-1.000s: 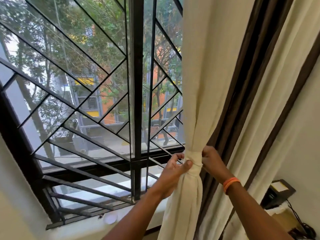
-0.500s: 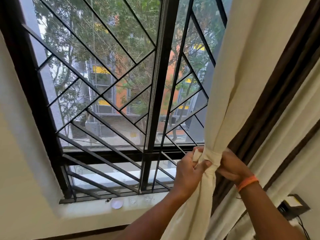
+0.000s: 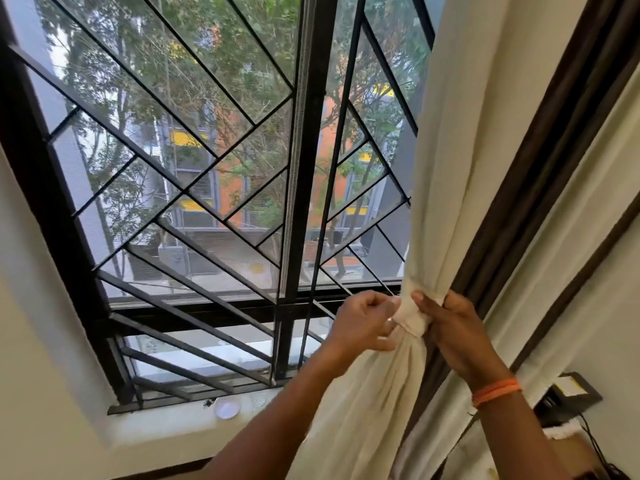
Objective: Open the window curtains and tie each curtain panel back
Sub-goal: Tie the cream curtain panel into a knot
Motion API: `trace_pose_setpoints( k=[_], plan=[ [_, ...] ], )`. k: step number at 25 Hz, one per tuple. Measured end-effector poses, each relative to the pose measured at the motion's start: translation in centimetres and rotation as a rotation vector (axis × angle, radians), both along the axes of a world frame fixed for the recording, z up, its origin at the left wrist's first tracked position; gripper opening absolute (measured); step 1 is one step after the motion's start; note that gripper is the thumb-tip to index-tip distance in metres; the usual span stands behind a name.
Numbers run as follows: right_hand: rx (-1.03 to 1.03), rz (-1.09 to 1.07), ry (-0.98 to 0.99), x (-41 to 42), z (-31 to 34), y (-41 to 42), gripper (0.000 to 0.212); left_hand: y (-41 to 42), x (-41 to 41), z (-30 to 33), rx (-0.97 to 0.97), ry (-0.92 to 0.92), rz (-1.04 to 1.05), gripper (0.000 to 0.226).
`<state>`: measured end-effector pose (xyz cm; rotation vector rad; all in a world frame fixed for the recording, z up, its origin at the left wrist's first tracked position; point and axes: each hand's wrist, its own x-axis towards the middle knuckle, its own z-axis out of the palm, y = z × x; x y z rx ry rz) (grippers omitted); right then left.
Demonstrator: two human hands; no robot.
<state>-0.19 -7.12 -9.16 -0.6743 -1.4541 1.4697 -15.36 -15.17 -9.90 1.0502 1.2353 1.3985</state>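
A cream curtain panel (image 3: 460, 161) hangs gathered at the right side of the window, cinched at sill height by a cream fabric tie (image 3: 412, 318). My right hand (image 3: 453, 330) wraps the bundle from the right, thumb on the tie. At the tie's left edge, my left hand (image 3: 365, 322) has its fingers curled against the cloth and seems to pinch it. A second cream panel with dark brown edging (image 3: 554, 188) hangs loose further right.
The window (image 3: 194, 174) has a black frame with slanted metal bars. A white sill (image 3: 180, 426) below it carries a small white round lid (image 3: 227, 409). A dark box with a cable (image 3: 568, 398) sits low on the right.
My left hand has slid off the front of the bundle to the tie's left edge. The view has shifted so the curtain sits further right.
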Motion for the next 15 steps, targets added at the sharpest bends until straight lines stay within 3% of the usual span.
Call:
trace_pose_setpoints(
  k=[6,8,11,15],
  plan=[
    [-0.018,-0.003,0.024,-1.4,-0.3,-0.7,0.054,-0.1,-0.3,0.3,0.154,0.316,0.198,0.017],
    [-0.013,-0.025,0.037,-1.8,-0.3,-1.0,0.049,-0.1,-0.8,0.5,0.131,0.258,0.236,0.017],
    [0.03,-0.139,0.017,-2.3,-0.8,-1.3,0.017,-0.2,-1.0,0.6,0.093,0.096,0.408,0.013],
    [0.296,-0.372,-0.226,-4.0,-1.2,-2.5,0.008,0.4,0.5,0.7,0.118,0.107,0.563,0.014]
  ],
)
